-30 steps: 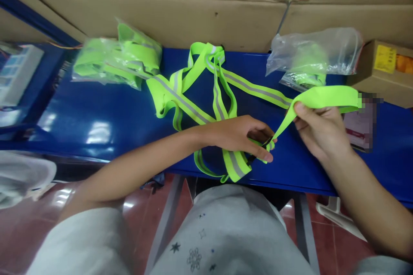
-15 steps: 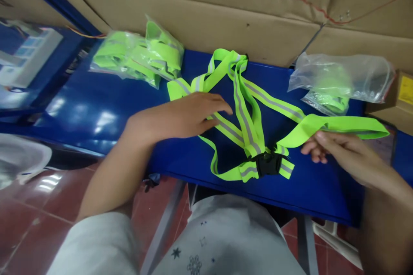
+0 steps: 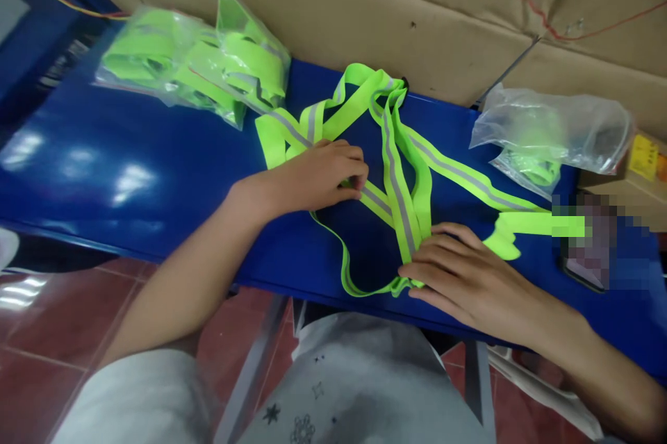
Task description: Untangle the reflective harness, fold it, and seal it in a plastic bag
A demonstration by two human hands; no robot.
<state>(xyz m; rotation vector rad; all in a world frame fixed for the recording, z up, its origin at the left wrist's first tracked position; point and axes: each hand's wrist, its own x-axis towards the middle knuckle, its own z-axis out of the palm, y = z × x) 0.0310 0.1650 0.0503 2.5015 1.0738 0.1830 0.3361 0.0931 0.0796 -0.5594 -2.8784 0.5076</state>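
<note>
A neon green reflective strap harness (image 3: 399,180) with grey stripes lies spread on the blue table (image 3: 156,173). My left hand (image 3: 323,176) rests on its left straps, fingers curled and pressing one strap near the middle. My right hand (image 3: 463,274) lies flat with fingers spread over the lower junction of the straps, covering the black buckle. A loose strap end (image 3: 526,228) trails to the right of that hand.
Bagged green harnesses (image 3: 198,62) sit at the table's back left. A clear plastic bag (image 3: 552,131) with more green straps lies at the back right, next to a cardboard box (image 3: 646,166). Cardboard sheets (image 3: 365,6) line the wall behind. The table's front edge is close to my lap.
My right hand let go of the long strap end and came down flat on the buckle area. My left hand curled its fingers on the left strap. The view shifted left.
</note>
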